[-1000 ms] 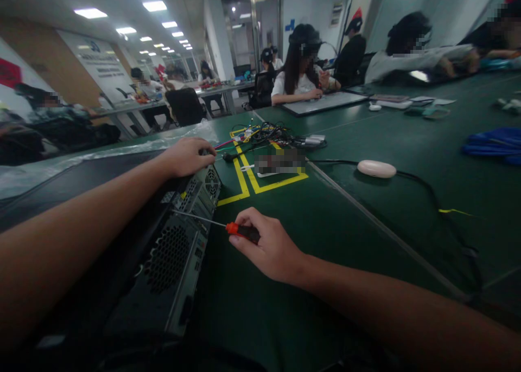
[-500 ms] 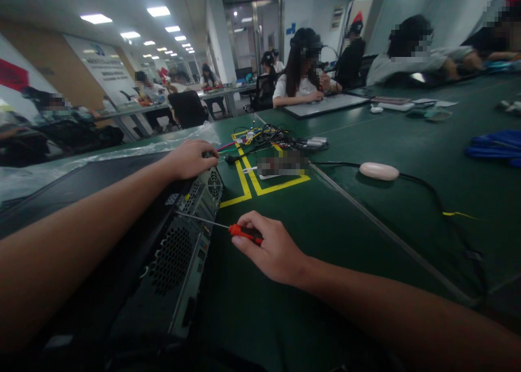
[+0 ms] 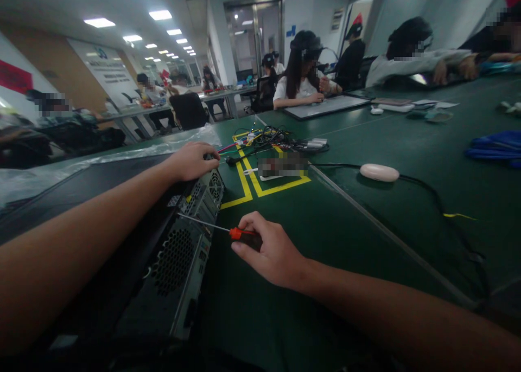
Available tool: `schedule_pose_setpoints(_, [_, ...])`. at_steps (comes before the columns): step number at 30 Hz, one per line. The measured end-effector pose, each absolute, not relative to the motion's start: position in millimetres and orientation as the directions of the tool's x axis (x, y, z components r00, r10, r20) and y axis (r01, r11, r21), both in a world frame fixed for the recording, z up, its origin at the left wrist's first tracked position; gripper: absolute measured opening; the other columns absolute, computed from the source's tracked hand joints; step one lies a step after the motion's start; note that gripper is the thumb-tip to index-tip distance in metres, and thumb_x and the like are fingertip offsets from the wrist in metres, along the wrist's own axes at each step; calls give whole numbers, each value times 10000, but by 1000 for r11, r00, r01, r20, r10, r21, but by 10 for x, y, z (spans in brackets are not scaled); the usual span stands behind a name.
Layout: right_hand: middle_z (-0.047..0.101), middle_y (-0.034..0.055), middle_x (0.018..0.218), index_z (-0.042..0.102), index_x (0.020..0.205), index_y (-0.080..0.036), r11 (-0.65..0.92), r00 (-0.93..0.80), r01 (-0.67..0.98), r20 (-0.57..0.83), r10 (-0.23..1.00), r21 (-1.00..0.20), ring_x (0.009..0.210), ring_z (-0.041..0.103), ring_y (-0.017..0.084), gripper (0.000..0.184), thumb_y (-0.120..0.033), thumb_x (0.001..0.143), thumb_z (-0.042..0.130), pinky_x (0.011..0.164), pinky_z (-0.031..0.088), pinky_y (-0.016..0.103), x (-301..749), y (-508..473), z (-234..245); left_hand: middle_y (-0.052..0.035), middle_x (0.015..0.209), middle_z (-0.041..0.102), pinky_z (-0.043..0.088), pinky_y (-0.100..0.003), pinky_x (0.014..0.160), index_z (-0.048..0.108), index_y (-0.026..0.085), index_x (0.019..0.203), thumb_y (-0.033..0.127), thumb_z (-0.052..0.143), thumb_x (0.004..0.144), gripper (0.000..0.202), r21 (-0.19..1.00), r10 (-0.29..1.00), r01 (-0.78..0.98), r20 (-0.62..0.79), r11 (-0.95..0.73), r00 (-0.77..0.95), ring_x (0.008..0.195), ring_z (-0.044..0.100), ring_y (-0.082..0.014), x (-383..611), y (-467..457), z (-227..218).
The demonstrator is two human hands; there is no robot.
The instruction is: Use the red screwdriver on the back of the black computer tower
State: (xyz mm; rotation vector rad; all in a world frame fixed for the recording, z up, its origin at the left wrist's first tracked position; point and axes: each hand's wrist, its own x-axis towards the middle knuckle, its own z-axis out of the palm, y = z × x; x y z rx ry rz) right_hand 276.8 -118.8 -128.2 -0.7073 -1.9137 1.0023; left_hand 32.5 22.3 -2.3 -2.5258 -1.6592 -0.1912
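Observation:
A black desktop computer case (image 3: 134, 285) lies on the green table at my left, its metal back panel with vents and ports facing right. Over the far top corner of that case, my left hand (image 3: 193, 160) is closed, its fingers curled at the edge. My right hand (image 3: 272, 250) grips a screwdriver (image 3: 235, 233) by its red and black handle. The long thin shaft points left, and its tip meets the upper edge of the back panel. Whether a screw sits under the tip is too small to tell.
Beyond the case lies a tangle of cables (image 3: 277, 139) by yellow tape lines (image 3: 280, 186). A pale oval object (image 3: 379, 172) sits on a black cord to the right. Clear plastic sheeting (image 3: 24, 182) lies behind the case. Other people work across the table.
The screwdriver handle has turned in my right hand: less of its red stripe shows now. Its tip stays at the same spot, and my left hand keeps its place.

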Motion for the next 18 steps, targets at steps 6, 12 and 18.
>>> schedule_pose_setpoints(6, [656,-10,866,592,1029,-219,511,-486,112,401,776,-852,739,608,161,127,-249,972,702,721,491,315,2771,-1175,-1280,-130,1127,790,532,-438,1049,805,188,1019,471,493,835,460,-35,907,920,156,-389,390,1096,701,-309,330,215,-15])
schedule_pose_setpoints(12, [664,-7,880,596,1029,-219,524,-483,98,420,768,-846,759,622,167,130,-263,973,705,729,494,319,2776,-1170,-1292,-125,1177,784,517,-417,1077,801,193,1031,478,490,848,460,-45,906,919,156,-392,394,1125,696,-298,326,214,-20])
schedule_pose_setpoints(18, [670,-9,878,602,1022,-221,520,-490,116,406,771,-846,745,609,163,129,-267,971,711,743,502,322,2775,-1168,-1283,-118,1161,786,524,-428,1062,791,203,1013,464,490,839,435,-39,907,921,163,-387,388,1117,693,-300,323,222,-28])
